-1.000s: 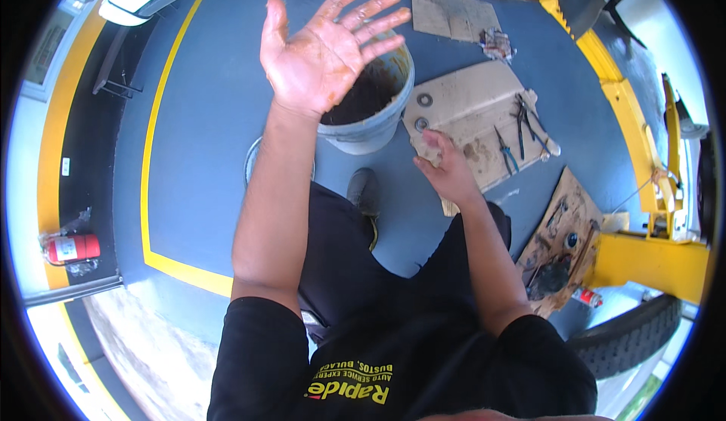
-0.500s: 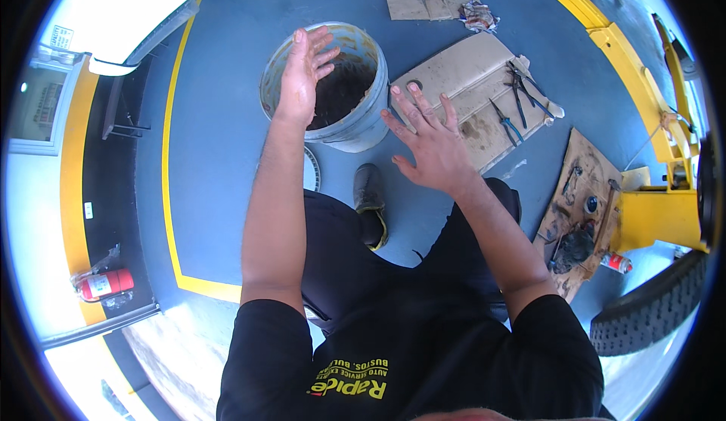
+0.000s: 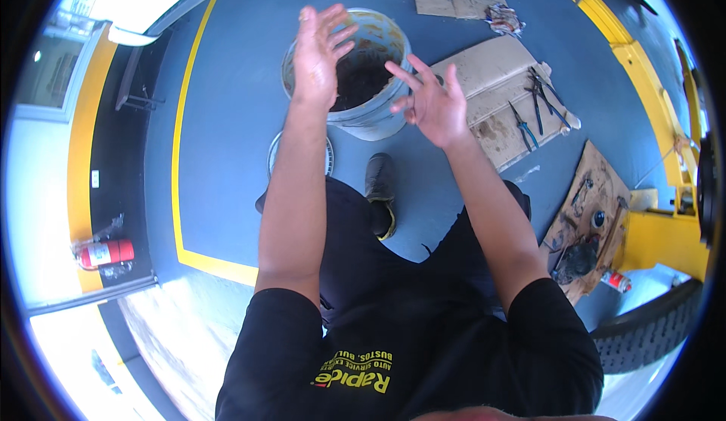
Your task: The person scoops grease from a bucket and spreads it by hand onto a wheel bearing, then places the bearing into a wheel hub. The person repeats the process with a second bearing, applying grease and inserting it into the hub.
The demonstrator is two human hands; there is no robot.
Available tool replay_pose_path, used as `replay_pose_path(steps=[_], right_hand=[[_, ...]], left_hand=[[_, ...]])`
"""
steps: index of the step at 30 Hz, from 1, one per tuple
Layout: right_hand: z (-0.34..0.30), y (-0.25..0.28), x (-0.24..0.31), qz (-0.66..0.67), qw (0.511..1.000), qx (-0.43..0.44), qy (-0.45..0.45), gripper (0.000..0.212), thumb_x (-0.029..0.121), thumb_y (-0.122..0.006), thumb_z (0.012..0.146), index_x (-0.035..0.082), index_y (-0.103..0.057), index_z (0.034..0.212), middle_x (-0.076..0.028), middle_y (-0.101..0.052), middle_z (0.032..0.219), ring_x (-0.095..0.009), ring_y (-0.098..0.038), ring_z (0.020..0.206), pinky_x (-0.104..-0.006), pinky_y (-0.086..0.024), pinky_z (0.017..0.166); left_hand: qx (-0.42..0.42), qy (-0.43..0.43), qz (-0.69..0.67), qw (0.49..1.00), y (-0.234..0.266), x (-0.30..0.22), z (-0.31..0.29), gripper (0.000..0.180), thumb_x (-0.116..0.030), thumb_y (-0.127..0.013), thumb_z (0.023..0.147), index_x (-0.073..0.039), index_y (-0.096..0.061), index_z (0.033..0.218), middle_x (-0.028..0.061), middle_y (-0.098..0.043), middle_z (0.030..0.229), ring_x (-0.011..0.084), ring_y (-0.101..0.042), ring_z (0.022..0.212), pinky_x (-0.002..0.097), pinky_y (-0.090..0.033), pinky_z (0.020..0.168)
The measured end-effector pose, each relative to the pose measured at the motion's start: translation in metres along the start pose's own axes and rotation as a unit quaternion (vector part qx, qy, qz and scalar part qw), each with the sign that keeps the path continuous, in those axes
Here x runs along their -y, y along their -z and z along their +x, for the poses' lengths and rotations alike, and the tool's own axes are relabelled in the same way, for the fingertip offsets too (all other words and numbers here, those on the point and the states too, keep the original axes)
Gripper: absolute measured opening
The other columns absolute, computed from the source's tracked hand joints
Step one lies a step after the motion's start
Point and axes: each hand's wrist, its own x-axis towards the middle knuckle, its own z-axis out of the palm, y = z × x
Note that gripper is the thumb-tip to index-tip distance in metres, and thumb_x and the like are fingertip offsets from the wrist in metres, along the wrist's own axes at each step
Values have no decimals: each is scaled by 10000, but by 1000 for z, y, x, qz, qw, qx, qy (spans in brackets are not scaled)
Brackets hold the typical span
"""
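Note:
In front of me on the floor stands a large white bucket [image 3: 370, 126], stained inside, with dark matter at its bottom. My left hand [image 3: 318, 62] is raised over the bucket's left side, fingers apart, holding nothing. It hides part of the rim. Over the bucket's right edge is my right hand [image 3: 435, 103], also without anything in it, its palm turned up and its fingers spread and partly bent. Both hands look smudged. Whether either one touches the bucket I cannot tell.
Right of the bucket, flattened cardboard [image 3: 491, 66] carries several pliers [image 3: 523, 126]. A stained board [image 3: 575, 217] with small parts lies nearer, beside a tyre [image 3: 650, 330] and a yellow metal frame [image 3: 658, 239]. A round lid [image 3: 330, 156] lies below the bucket. A fire extinguisher [image 3: 106, 253] is at left.
My right hand has turned from back up to palm up, its fingers curling somewhat. My left hand stays raised over the bucket. The whole view has shifted slightly.

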Motion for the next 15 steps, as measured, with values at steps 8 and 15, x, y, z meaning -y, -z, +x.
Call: replay_pose_path(steps=[8,15], right_hand=[[36,32,-30,-330,942,53,-28,965,804,-237,992,175,15,1679,-145,-321,1682,-172,-685,792,-213,-463,579],[-9,32,-1,-492,867,68,41,627,500,-567,982,116,-479,1469,-88,-363,1667,-175,-671,783,-267,-521,634]], left_hand=[[19,-27,9,999,-14,-10,2,899,-744,-367,1001,20,-502,1456,224,-529,1473,324,-565,1281,480,-393,1087],[23,30,-56,998,9,19,28,806,-710,-488,997,-30,-579,1421,107,-611,1367,228,-569,1221,413,-397,1059]])
